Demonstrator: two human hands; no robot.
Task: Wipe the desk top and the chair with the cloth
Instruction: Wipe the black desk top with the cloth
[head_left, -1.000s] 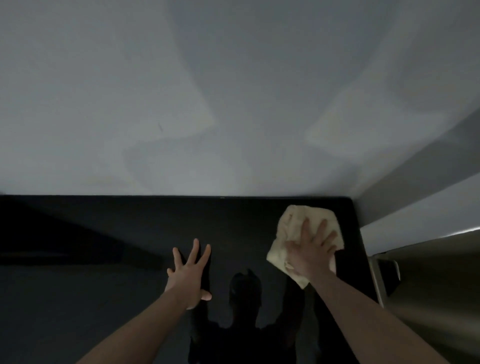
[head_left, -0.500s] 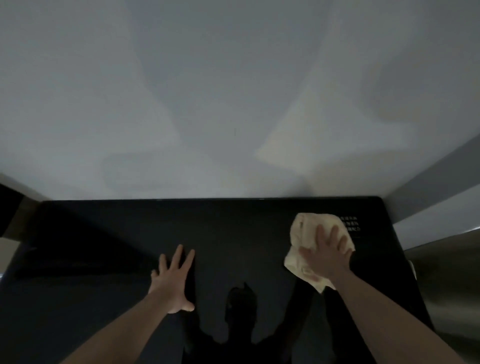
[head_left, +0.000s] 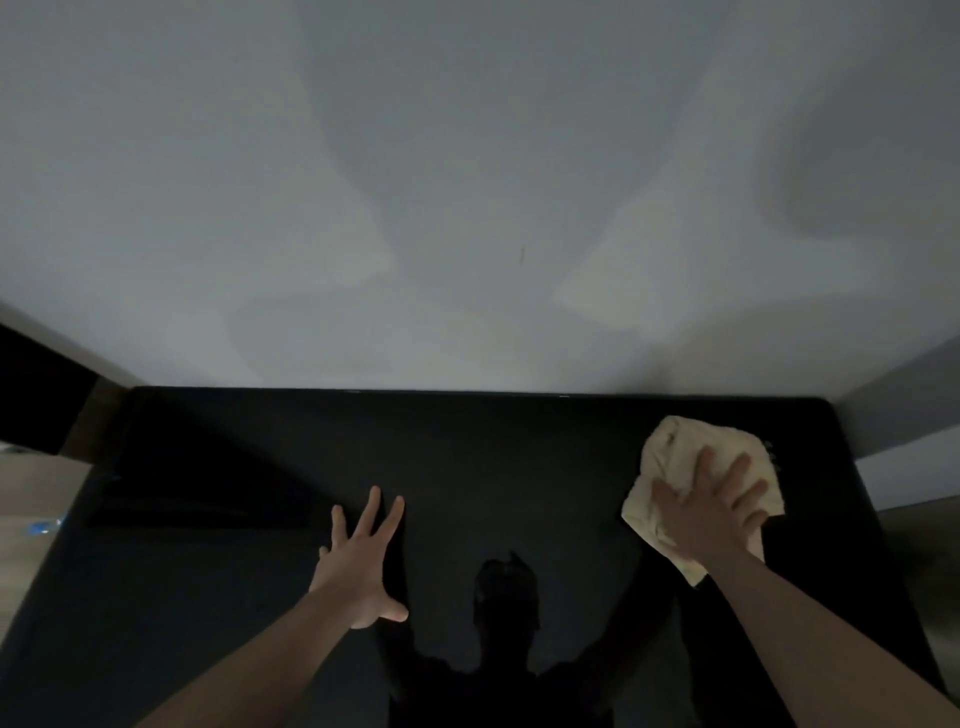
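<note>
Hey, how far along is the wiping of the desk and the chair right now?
Nothing shows as finished: the dark desk top gives no sign of which parts are already wiped. In hand: the right hand presses the cloth flat near the far right corner, while the left hand rests spread on the desk. Left: probably the rest of the top, and the chair, which is not in view.

We note a plain pale wall (head_left: 467, 156) filling the upper two thirds of the frame, crossed by soft grey shadows and two lighter patches. Lighting is dim throughout. A dark panel (head_left: 36, 395) stands at the left edge. Light wood-toned floor (head_left: 26, 525) shows at lower left, with a small blue item (head_left: 44, 527), too blurred to identify. A grey surface (head_left: 914, 415) angles in at right.
</note>
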